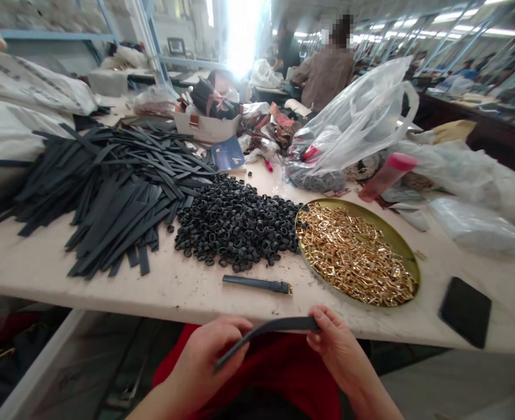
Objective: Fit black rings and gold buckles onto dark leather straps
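Note:
Between my two hands a black strap (279, 324) bends in a shallow arch, just off the table's front edge. My left hand (216, 347) is closed around its left part, and the strap's end sticks out below the fingers. My right hand (333, 338) pinches the other end between thumb and fingers. Beyond it on the table lies a finished-looking strap (253, 283) with a gold buckle (289, 288) at its right end. A heap of small black loops (240, 224) sits behind that. To its right, a round tray (409, 256) holds many gold buckles (354, 256).
A large pile of black straps (121, 192) covers the table's left side. A dark phone-like slab (465, 311) lies near the right front edge. Behind stand a pink-lidded container (389, 175), a clear plastic bag (358, 128) and a white box (207, 127). A person (327, 76) sits farther back.

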`<state>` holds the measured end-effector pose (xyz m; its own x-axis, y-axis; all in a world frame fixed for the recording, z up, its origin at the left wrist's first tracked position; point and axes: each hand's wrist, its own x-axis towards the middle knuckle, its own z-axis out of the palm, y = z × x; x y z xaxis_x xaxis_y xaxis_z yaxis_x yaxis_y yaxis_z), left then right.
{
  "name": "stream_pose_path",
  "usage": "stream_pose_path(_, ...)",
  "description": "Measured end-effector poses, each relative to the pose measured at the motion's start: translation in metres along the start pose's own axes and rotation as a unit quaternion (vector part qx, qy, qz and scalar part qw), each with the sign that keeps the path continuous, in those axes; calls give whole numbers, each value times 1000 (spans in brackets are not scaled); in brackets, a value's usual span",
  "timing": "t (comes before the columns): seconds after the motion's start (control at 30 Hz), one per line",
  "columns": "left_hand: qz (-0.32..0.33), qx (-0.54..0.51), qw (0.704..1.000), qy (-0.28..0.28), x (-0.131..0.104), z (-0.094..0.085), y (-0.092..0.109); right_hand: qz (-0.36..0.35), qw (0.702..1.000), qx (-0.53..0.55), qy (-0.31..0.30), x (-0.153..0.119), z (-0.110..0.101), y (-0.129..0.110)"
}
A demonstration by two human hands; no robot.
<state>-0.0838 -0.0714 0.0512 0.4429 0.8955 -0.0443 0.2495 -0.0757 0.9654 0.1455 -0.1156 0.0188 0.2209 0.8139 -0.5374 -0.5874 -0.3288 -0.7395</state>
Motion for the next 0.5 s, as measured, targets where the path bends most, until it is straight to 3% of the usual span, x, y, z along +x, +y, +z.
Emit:
stream_pose_path(0.1,76,97,987,-99,-10,-7,12,7,1000,28,-10,-3,-2,-6)
stream_pose_path(0.2,59,84,974,-201,-18,-2,20,0,999,36,-27,-9,-4,-9)
stream_pose_path(0.27,8,33,973,-227,-20,7,22,-21,999,20,-46,-13,-3,-10)
stream_pose_path(0.33,-87,-74,974,-198,-20,21,24,-49,997,-18,-63,-19,0,-11)
stream_pose_path(0.4,-196,-206,942,-175,-17,34,26,-79,991,-73,-73,-24,7,-11)
stream_pose_path(0.5,-294,-315,878,-207,-8,49,31,-102,980,-143,-89,-29,19,-10)
